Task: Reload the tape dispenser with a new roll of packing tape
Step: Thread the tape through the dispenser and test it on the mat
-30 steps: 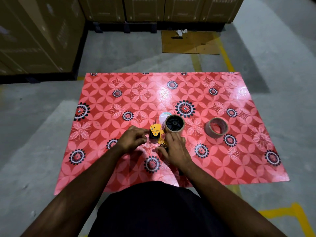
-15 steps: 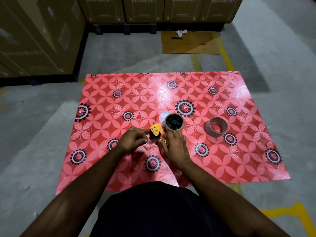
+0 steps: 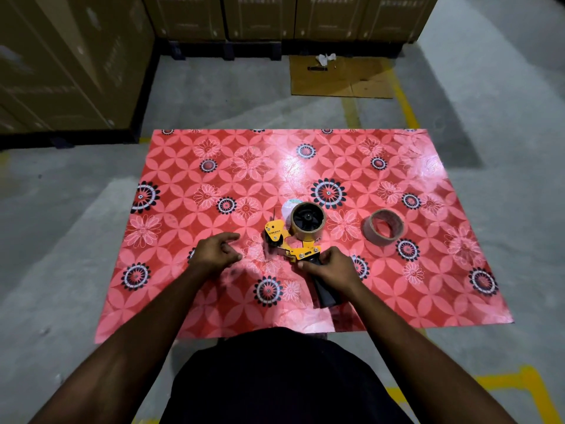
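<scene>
The dispenser [image 3: 293, 240] lies on its side near the middle of the red mat [image 3: 428, 286], its black handle pointing back toward the person and its yellow frame and roller end pointing away and to the left. Laid flat like this, the hub faces up, which suits slipping a roll on or off from above. A brown roll [image 3: 307, 221] sits on that hub at the far end of the dispenser; whether it is fully seated cannot be told. The right hand [image 3: 333, 269] grips the handle just behind the yellow frame, fingers curled round it, most likely to pin the tool down and keep it from sliding while the tape is worked. The left hand [image 3: 215, 250] hovers just left of the dispenser's roller end, apart from it, fingers loosely bent and holding nothing that can be made out; it looks placed to reach the tape end and lead it past the roller and blade. A second roll [image 3: 383, 228] lies flat on the mat to the right of the dispenser, well apart from it, set aside out of the working space. A small pale disc [image 3: 287, 206] peeks out just beyond the loaded roll; what it is cannot be told. Judging by the roll on the hub, threading is probably the step left.
</scene>
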The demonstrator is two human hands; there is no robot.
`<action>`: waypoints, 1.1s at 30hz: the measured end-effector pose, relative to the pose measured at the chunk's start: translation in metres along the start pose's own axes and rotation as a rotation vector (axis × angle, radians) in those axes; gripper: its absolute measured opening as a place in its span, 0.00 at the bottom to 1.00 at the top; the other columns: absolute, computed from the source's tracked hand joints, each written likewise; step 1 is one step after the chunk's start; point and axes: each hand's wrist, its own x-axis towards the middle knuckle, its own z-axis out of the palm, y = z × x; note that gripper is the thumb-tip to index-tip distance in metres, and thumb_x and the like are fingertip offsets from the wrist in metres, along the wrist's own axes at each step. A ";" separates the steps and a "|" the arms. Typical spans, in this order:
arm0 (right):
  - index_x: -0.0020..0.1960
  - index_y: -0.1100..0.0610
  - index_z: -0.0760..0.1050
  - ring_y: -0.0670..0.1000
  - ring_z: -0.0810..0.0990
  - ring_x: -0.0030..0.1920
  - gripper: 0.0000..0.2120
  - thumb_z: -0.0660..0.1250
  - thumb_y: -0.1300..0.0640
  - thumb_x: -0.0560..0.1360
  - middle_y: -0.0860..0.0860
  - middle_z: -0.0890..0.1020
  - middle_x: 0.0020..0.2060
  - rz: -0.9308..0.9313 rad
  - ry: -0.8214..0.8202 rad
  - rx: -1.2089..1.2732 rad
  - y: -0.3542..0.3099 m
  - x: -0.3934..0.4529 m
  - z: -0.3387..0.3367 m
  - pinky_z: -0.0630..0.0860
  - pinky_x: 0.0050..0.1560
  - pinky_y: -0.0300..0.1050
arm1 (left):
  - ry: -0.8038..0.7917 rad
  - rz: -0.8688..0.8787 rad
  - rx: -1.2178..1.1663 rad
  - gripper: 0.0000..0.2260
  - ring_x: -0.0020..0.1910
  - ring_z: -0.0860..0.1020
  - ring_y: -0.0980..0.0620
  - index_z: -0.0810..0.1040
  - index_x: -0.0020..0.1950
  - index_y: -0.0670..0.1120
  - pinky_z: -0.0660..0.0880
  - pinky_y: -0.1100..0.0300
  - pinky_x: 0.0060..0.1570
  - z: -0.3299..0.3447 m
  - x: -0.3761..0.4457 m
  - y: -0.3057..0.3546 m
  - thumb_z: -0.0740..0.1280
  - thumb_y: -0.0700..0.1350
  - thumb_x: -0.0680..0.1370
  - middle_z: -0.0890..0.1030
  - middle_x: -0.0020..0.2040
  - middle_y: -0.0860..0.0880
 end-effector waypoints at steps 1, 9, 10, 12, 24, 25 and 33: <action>0.38 0.54 0.71 0.49 0.74 0.34 0.28 0.76 0.31 0.62 0.48 0.76 0.32 0.032 -0.044 0.044 0.001 0.001 -0.003 0.66 0.34 0.44 | 0.021 -0.023 -0.026 0.20 0.34 0.83 0.56 0.81 0.60 0.49 0.79 0.64 0.41 0.001 -0.002 -0.002 0.77 0.40 0.70 0.84 0.34 0.52; 0.62 0.63 0.72 0.64 0.77 0.57 0.39 0.59 0.27 0.74 0.65 0.77 0.57 0.389 -1.007 1.104 0.010 0.004 -0.005 0.74 0.57 0.61 | -0.132 -0.209 -0.549 0.13 0.33 0.76 0.46 0.72 0.67 0.37 0.74 0.59 0.31 0.023 -0.013 0.018 0.62 0.38 0.82 0.80 0.46 0.38; 0.65 0.63 0.70 0.65 0.75 0.60 0.41 0.56 0.26 0.75 0.66 0.74 0.61 0.388 -1.054 1.132 0.013 0.007 -0.005 0.72 0.60 0.63 | -0.139 -0.210 -0.562 0.13 0.34 0.76 0.46 0.72 0.67 0.38 0.73 0.61 0.30 0.024 -0.013 0.019 0.62 0.38 0.82 0.80 0.46 0.38; 0.71 0.64 0.66 0.67 0.73 0.64 0.44 0.56 0.26 0.75 0.67 0.69 0.67 0.367 -1.138 1.150 0.015 0.010 -0.003 0.68 0.64 0.66 | -0.138 -0.224 -0.591 0.13 0.33 0.76 0.47 0.73 0.66 0.38 0.72 0.63 0.27 0.024 -0.014 0.018 0.62 0.39 0.82 0.80 0.46 0.38; 0.69 0.67 0.69 0.52 0.74 0.34 0.54 0.57 0.20 0.68 0.63 0.79 0.51 0.439 -1.011 1.300 0.011 0.006 0.020 0.71 0.40 0.45 | -0.065 -0.285 -0.634 0.11 0.31 0.74 0.52 0.74 0.64 0.39 0.70 0.65 0.25 0.020 -0.018 0.003 0.62 0.40 0.82 0.80 0.45 0.40; 0.64 0.66 0.71 0.50 0.71 0.31 0.51 0.58 0.19 0.67 0.58 0.77 0.42 0.466 -1.006 1.295 0.010 0.005 0.020 0.68 0.37 0.44 | -0.066 -0.279 -0.625 0.11 0.32 0.75 0.52 0.75 0.63 0.39 0.70 0.65 0.26 0.020 -0.019 0.003 0.62 0.40 0.82 0.80 0.45 0.40; 0.41 0.56 0.67 0.48 0.56 0.30 0.38 0.61 0.19 0.64 0.50 0.66 0.28 0.471 -1.013 1.130 -0.013 -0.002 0.005 0.52 0.35 0.44 | -0.070 -0.257 -0.633 0.10 0.32 0.74 0.51 0.75 0.63 0.39 0.70 0.64 0.27 0.021 -0.019 0.005 0.62 0.40 0.82 0.80 0.44 0.41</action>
